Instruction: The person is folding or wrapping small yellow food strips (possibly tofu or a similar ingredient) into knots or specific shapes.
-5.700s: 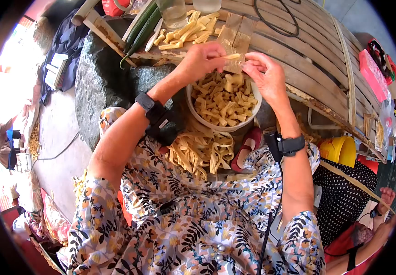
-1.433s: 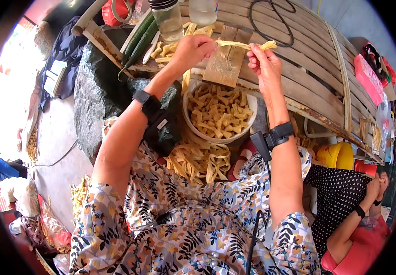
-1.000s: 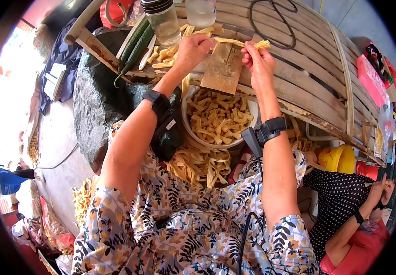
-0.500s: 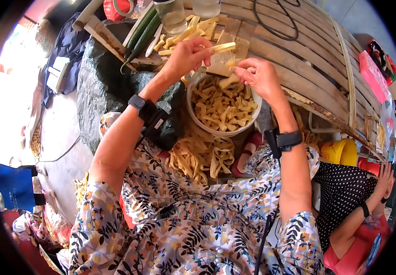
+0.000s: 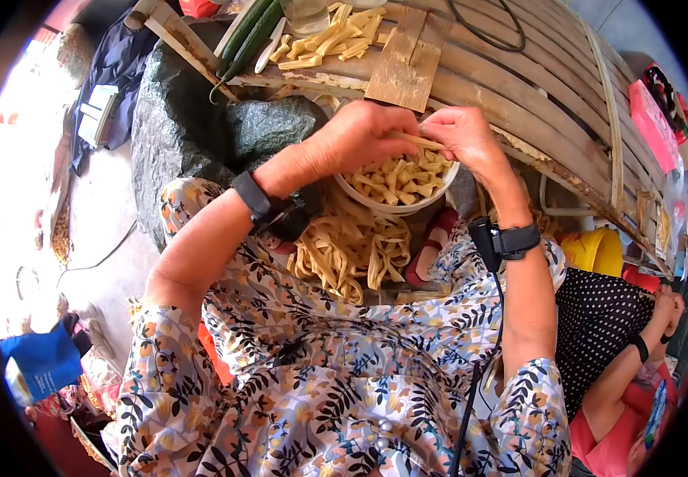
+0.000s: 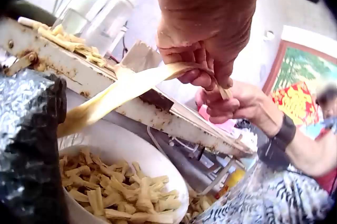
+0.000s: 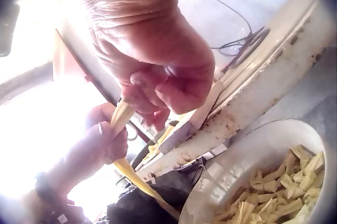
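Note:
A long pale yellow strip runs between my hands and trails down toward the dark plastic covering in the left wrist view. My left hand grips it with curled fingers, over the white bowl. Close beside it, my right hand pinches the end of the strip between thumb and fingers, also seen in the right wrist view, where the strip passes from hand to hand. Short knotted pale yellow pieces fill the bowl, partly hidden by my left hand.
A small wooden board lies on the slatted bench above the bowl. More yellow pieces, cucumbers and jars are at the bench's left. Loose strips lie below the bowl. Another person's hands show at the right.
Earlier the strip stretched between my hands above the board. Half a second ago my right hand held a small piece over the bowl; now both hands meet lower, over the bowl, on a strip.

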### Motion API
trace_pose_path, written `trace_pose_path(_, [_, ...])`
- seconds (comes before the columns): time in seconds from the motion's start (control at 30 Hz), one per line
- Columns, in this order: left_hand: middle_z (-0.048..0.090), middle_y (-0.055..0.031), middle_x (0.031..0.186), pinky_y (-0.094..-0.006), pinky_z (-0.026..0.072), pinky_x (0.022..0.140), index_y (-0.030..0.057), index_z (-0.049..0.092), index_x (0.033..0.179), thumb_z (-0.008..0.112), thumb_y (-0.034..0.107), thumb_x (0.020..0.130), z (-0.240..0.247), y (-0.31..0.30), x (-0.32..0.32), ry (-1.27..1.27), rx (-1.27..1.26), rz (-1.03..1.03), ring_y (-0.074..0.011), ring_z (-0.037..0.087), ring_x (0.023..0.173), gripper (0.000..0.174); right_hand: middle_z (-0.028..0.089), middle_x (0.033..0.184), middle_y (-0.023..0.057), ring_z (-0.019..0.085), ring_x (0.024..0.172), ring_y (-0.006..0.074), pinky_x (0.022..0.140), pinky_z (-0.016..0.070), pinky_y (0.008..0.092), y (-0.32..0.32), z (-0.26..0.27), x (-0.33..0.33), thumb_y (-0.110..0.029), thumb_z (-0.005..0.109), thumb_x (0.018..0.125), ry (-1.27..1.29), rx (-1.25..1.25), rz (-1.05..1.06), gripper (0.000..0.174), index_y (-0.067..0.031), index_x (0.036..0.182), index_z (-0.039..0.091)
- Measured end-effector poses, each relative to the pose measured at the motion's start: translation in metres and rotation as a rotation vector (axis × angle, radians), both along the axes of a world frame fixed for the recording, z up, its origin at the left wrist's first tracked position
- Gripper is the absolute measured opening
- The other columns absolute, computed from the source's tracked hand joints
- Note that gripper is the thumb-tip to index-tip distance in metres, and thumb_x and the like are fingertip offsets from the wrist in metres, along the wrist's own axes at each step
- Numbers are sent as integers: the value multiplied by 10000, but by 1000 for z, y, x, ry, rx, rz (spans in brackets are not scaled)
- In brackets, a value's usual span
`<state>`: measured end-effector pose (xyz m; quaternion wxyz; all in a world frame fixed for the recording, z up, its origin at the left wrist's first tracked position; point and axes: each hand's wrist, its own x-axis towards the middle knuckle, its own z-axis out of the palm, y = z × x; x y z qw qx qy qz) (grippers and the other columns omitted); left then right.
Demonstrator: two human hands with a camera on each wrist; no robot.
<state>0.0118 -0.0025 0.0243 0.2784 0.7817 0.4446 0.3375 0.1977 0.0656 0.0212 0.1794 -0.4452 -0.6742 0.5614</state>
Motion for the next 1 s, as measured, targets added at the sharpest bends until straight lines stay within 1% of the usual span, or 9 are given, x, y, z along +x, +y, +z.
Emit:
trace_pose_path(0.1, [584,27,717,-191,426,598,31,609,847,637,102,798,14,6,-10,-218,-379,-30,-26,510,679,90,529,544,-7,432,414,46,395,328,194,-10,13,2,-144,639,783,39,-115,149,163,19,782,645])
trace_pose_path(0.27, [558,29,686,-164,383,504,28,602,823,609,156,826,93,-3,6,-501,-278,-258,-29,484,590,129,478,500,-38,381,393,25,393,298,187,-32,64,4,-310,613,816,585,-297,588,380,55,920,610])
trace_pose_path(0.33, [538,44,658,-163,368,489,42,604,817,563,226,862,89,4,5,-479,-340,-97,-14,466,574,194,434,465,-57,368,388,20,397,295,187,-34,66,4,-385,584,826,834,-275,720,476,65,982,587])
trace_pose_path(0.4, [503,60,618,-166,347,473,52,597,828,531,216,884,44,19,0,-381,-288,89,-8,434,538,185,388,443,-77,365,399,6,416,299,176,-28,58,6,-435,548,833,803,-245,536,555,71,1060,545])
trace_pose_path(0.5, [538,23,721,-153,354,449,40,558,948,521,193,887,0,12,4,-712,-720,66,-13,406,517,169,488,530,-55,402,451,-7,431,309,152,-17,35,1,-313,611,814,611,-143,312,414,14,1065,570])
trace_pose_path(0.63, [514,-48,770,-133,356,455,48,499,1065,613,322,810,-28,8,4,-1137,-1120,-505,-37,420,538,390,567,603,-21,454,482,13,452,376,166,-19,18,-6,-199,657,780,380,123,185,275,-53,1010,625])
trace_pose_path(0.8, [546,-67,752,-175,401,466,-22,532,943,565,252,857,-37,4,15,-1302,-1131,-500,-50,469,556,288,547,674,26,508,542,112,531,433,230,-21,11,-10,-201,659,746,171,437,170,255,-71,964,636])
trace_pose_path(0.9, [540,-66,726,-178,402,469,-12,542,907,559,199,862,-28,8,19,-1145,-960,43,-70,476,532,216,574,779,56,540,613,164,571,434,265,-20,13,-14,-193,658,739,100,760,61,241,-70,944,641])
trace_pose_path(1.0, [562,-36,726,-176,397,470,-16,548,949,493,149,892,-13,8,19,-917,-555,234,-59,488,527,183,615,788,77,557,604,182,565,430,281,-18,3,-19,-161,669,728,1,1047,-167,244,-57,948,643])
